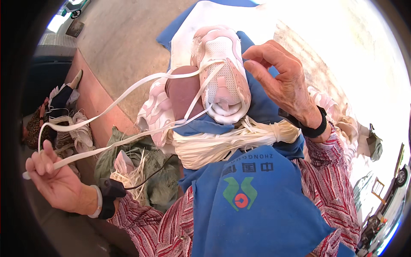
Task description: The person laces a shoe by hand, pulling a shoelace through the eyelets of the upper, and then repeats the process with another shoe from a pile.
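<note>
A white and pale pink sneaker [222, 85] lies on my lap, its mesh upper facing me. From it a flat white shoelace [124, 96] runs in two long strands to the left. My left hand [58, 182], raised far out at the left, is closed on this lace near its end. Beside the sneaker's upper right my right hand [278, 75] hovers with curved fingers, thumb and forefinger slightly apart, no lace visible between them. A mauve pad [182, 92] and another pink-white shoe [154, 113] lie against the sneaker's left side. Below it rests a thick tied bundle of cream laces [235, 139].
A blue apron [257, 205] covers my lap. Down at the left, a green sack [113, 158] lies near loose laces and more shoes [81, 132]. Further pink shoes [338, 113] are beyond my right wrist. A thin black cable [154, 173] runs from my left wrist.
</note>
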Available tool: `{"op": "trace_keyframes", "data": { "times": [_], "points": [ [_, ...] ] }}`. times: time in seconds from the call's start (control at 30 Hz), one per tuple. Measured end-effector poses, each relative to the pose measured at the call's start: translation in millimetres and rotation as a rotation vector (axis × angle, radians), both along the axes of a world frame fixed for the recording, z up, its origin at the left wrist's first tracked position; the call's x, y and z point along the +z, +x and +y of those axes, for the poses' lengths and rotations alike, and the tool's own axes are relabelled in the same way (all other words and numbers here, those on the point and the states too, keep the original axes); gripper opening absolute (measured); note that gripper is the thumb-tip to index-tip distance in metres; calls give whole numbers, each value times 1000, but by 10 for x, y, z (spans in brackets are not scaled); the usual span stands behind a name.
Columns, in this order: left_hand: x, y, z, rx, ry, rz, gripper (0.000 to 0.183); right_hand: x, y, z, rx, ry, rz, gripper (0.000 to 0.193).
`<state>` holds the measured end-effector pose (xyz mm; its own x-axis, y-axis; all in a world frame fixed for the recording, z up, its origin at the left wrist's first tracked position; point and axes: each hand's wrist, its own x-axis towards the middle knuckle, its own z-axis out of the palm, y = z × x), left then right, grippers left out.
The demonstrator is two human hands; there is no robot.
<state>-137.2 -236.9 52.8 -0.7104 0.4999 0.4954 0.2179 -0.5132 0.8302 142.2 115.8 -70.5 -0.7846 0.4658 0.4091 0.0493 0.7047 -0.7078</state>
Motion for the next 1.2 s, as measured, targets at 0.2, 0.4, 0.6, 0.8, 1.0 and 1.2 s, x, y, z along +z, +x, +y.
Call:
{"op": "trace_keyframes", "data": {
  "times": [0.2,0.4,0.6,0.8,1.0,1.2],
  "points": [
    [-908,1334,1800,-216,-316,-19,25,404,-8,-143,232,-18,151,14],
    [-1015,1485,2080,-118,-526,203,16,346,-70,-354,91,-142,196,28],
    [-1099,1565,2159,6,-361,490,15,299,-148,-280,75,-48,249,26],
    [-1187,1540,2159,-41,-395,596,7,253,-190,-254,104,-100,226,14],
    [-1176,1577,2171,-77,-407,557,13,180,-183,-176,108,-159,263,10],
    [-1190,1432,1927,-115,-525,190,24,292,-47,21,304,-1061,539,22]
  ]
}}
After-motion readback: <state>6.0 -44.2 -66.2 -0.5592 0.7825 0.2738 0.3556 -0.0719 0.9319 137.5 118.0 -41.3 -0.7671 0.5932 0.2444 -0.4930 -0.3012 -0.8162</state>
